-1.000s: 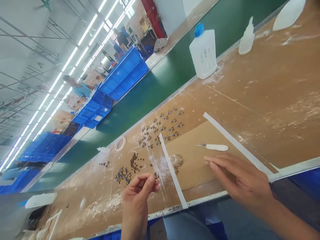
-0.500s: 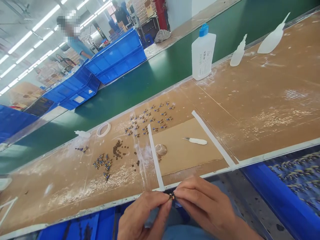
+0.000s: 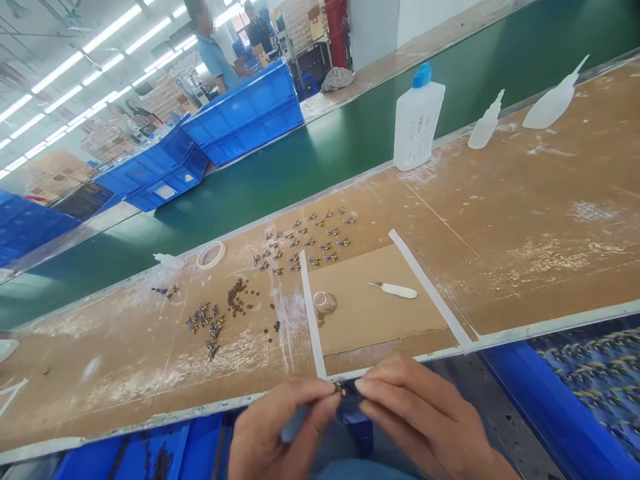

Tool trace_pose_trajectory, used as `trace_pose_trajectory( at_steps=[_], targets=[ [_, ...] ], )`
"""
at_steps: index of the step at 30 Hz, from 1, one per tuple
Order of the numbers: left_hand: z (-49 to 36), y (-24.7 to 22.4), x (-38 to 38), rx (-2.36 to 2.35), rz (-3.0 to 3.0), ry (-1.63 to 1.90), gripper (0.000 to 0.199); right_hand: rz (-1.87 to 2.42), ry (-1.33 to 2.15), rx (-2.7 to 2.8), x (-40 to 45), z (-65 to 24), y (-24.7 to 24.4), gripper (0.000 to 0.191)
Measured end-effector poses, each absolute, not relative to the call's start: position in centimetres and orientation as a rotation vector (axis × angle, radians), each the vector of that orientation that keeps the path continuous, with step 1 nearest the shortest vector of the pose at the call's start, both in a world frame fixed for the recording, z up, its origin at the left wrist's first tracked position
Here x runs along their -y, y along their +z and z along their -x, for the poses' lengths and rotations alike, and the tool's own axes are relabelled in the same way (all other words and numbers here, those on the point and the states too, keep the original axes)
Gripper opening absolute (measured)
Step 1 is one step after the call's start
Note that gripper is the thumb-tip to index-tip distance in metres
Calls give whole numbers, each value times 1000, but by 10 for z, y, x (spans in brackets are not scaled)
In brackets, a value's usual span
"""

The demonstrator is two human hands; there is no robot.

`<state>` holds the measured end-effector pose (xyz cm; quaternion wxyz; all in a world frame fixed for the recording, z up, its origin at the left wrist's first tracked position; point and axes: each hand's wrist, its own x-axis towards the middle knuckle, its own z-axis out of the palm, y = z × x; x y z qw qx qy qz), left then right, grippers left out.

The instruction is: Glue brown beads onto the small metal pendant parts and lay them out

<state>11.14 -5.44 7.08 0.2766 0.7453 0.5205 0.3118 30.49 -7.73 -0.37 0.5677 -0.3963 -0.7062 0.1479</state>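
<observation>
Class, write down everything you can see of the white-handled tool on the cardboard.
The slim white-handled tool has a smooth, plastic-looking grip, rounded at its end, and a narrow, grey, metallic-looking tip pointing left in the picture. It lies flat on the brown cardboard sheet, between two white tape strips; nothing else touches it. The tip's exact shape is too small to tell.

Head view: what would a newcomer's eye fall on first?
Probably the big white bottle with the blue cap, standing at the table's far side. Next, the left hand pinching a tiny part close to the right hand, at the near edge. Then the white-handled blade, lying on the cardboard.
</observation>
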Motion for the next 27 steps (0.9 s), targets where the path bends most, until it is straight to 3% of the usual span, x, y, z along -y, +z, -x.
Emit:
trace_pose_trajectory(
  at_steps=[9,14,21,27],
  targets=[
    [-125,37,-115,-1569,-1804,745,10,1224,61,1504,34,-319,-29,16],
    [-149,17,-167,-1529,-1838,704,10,1239,-66,1499,30,-317,-39,16],
    [-107,40,-161,-1618,-1863,815,13,1271,-91,1524,36,-321,-44,14],
    [-13,39,-77,-1860,-1930,692,13,1370,-78,1563,42,-320,-47,16]
  ],
)
